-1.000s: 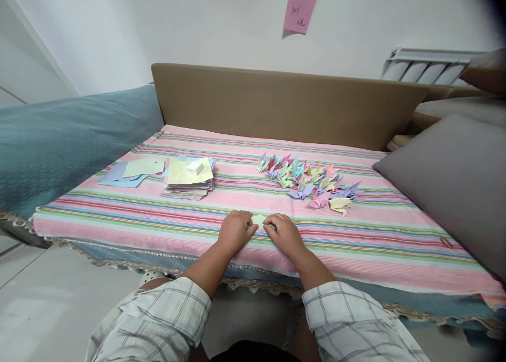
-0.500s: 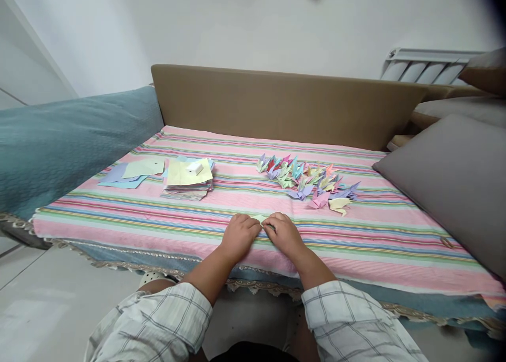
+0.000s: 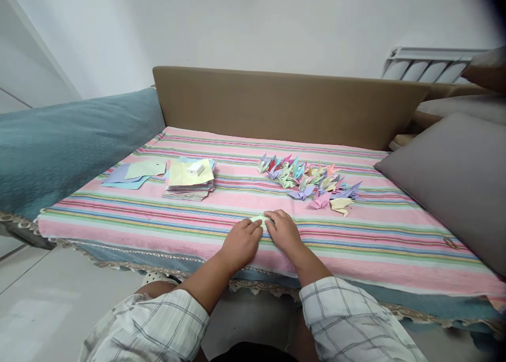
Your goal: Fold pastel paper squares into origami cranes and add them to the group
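Note:
My left hand [image 3: 242, 242] and my right hand [image 3: 285, 231] lie close together on the striped pink cloth [image 3: 158, 219], near its front edge. Between the fingertips sits a small pale green folded paper [image 3: 261, 219], mostly covered by both hands. The fingers of both hands are curled down and pressed onto it. Beyond my hands, a cluster of several coloured paper cranes [image 3: 308, 180] lies on the cloth.
A stack of coloured paper squares [image 3: 187, 180] with a small white block [image 3: 195, 167] on top lies at the left, with loose sheets [image 3: 132, 173] beside it. A grey cushion [image 3: 454, 177] borders the right, a teal blanket [image 3: 59, 146] the left, a brown backrest [image 3: 276, 104] behind.
Both hands have shifted slightly, the left hand moving right and down over the green paper so less of it shows. The view has tilted a little downward.

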### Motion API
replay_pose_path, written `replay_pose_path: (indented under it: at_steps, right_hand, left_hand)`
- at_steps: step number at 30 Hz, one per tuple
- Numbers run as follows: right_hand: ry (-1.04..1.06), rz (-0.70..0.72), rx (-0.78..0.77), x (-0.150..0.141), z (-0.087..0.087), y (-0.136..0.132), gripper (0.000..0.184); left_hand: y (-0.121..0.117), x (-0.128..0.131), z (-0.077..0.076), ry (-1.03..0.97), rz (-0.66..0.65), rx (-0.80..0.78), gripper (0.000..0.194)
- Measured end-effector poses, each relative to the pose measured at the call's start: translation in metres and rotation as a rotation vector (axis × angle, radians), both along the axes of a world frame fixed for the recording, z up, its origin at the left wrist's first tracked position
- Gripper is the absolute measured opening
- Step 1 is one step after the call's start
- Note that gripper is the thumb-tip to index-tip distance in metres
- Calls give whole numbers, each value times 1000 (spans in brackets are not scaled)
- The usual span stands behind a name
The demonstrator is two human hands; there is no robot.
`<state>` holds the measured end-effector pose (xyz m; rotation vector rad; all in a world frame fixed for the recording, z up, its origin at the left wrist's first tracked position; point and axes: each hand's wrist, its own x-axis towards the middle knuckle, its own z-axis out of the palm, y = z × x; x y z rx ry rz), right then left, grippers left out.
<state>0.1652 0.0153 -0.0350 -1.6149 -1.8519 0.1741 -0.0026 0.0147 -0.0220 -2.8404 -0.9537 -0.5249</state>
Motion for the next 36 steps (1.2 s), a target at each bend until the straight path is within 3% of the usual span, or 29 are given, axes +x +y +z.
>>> replay_pose_path:
  at_steps: [5,25,36]
  right_hand:
    - [-61,-52,13,-6,-3,3,27]
    - [55,26,33,-6,2,0,21]
    - [-18,92,79,-1,-4,-3,32]
  left_hand:
    - [0,0,0,2,16,-12,27]
    - [-1,-2,-5,-75,100,11,32]
    - [1,-5,-3,-37,59,13,35]
